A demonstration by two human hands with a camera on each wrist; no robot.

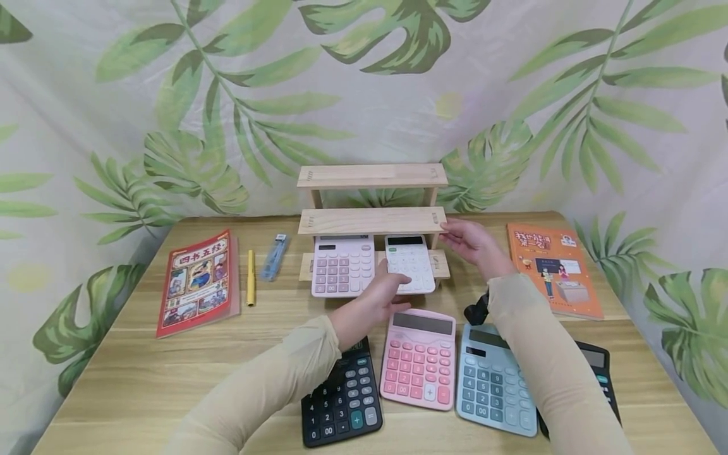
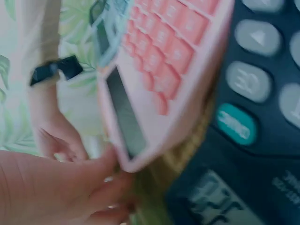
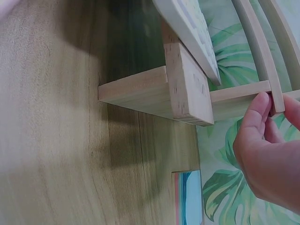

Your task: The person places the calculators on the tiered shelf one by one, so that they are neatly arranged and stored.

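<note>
In the head view, my left hand (image 1: 372, 300) is at the lower edge of a white calculator (image 1: 409, 265), with fingers over its lower left keys. A light-coloured calculator (image 1: 343, 268) leans beside it on the wooden stepped shelf (image 1: 372, 221). The left wrist view shows my left hand (image 2: 61, 187) blurred, close to a pink calculator (image 2: 126, 112); nothing is visibly gripped in it. My right hand (image 1: 474, 246) pinches the right end of the shelf's middle board, and the right wrist view shows those fingers (image 3: 253, 117) against the board's end.
Along the front lie a black calculator (image 1: 341, 398), a blue calculator (image 1: 491, 379) and another black calculator (image 1: 597, 360) partly behind my right sleeve. A red book (image 1: 199, 281), yellow pen (image 1: 251, 278) and blue packet (image 1: 275, 258) lie left; an orange book (image 1: 554, 268) lies right.
</note>
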